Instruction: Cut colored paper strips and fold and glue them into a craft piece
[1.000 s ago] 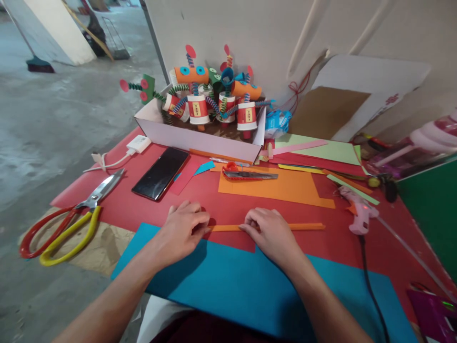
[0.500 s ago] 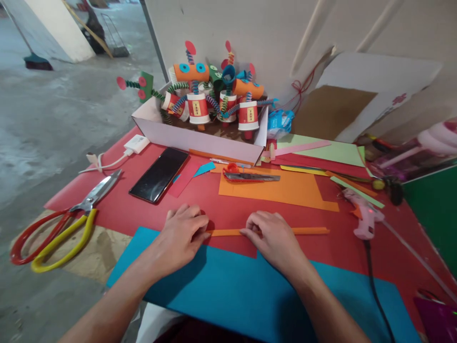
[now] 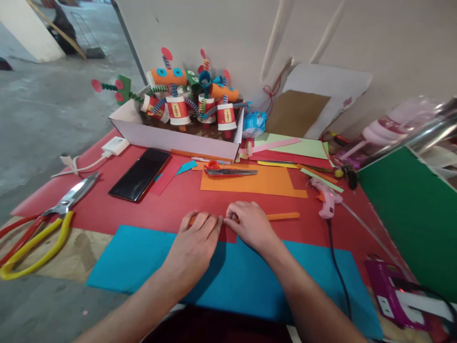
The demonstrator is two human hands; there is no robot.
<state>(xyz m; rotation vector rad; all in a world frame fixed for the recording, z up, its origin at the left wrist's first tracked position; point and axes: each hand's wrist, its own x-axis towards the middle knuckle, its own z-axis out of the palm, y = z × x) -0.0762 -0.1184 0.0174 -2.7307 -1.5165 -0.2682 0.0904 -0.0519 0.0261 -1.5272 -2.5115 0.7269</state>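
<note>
One orange strip (image 3: 284,216) lies at mid-frame on the red surface (image 3: 143,214); the right hand (image 3: 250,223) pinches it, grip narrow; the left hand (image 3: 197,245) covers it, grip impossible to tell.

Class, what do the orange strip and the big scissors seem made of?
The orange strip looks like matte paper or thin card: flat, without gloss. The scissors have silvery, shiny blades, apparently metal, and smooth red and yellow handles, likely plastic.

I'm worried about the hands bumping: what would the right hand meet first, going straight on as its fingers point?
Most likely the left hand, just beyond the right hand; whether they touch is unclear.
</note>
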